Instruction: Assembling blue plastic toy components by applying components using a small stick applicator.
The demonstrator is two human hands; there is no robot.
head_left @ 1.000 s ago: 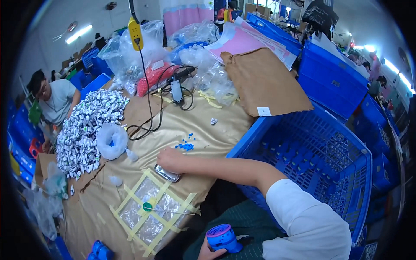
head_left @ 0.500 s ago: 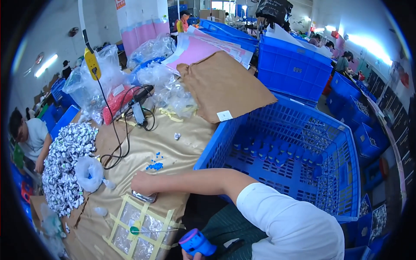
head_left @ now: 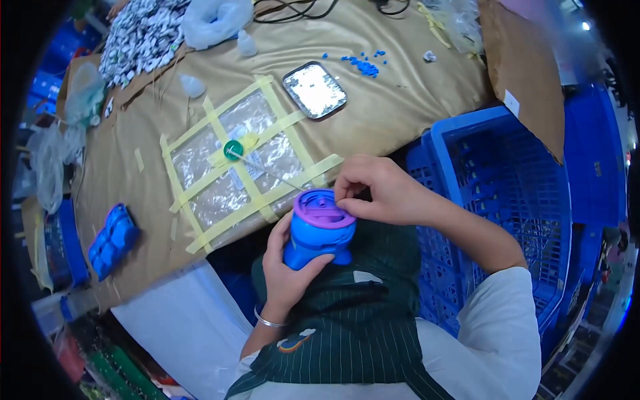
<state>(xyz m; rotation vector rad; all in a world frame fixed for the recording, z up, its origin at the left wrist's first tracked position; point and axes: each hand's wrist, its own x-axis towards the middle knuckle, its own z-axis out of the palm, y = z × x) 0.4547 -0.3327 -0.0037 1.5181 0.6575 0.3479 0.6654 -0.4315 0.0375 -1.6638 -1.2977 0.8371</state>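
My left hand (head_left: 280,263) wraps round a blue plastic toy part (head_left: 313,247), which stands upright above my lap. Its top carries a purple ring with a bar across it. Against the right side of that ring, the fingertips of my right hand (head_left: 383,190) are pinched together; anything between them is too small to make out. A thin rod with a green round end (head_left: 233,150) lies on the taped plastic sheet (head_left: 250,113). Behind the sheet rests a dark-rimmed tray (head_left: 315,90) of small shiny metal pieces.
Small blue bits (head_left: 363,65) lie on the tan cloth-covered table (head_left: 413,93). At the far left is a heap of white-grey pieces (head_left: 143,40) beside a plastic bag (head_left: 217,23). Another blue part (head_left: 113,240) sits near the left edge. A blue crate (head_left: 500,120) stands at my right.
My right hand has come back from the metal tray to the blue toy part's purple ring. My left hand has raised the part into fuller view. The view has tilted down.
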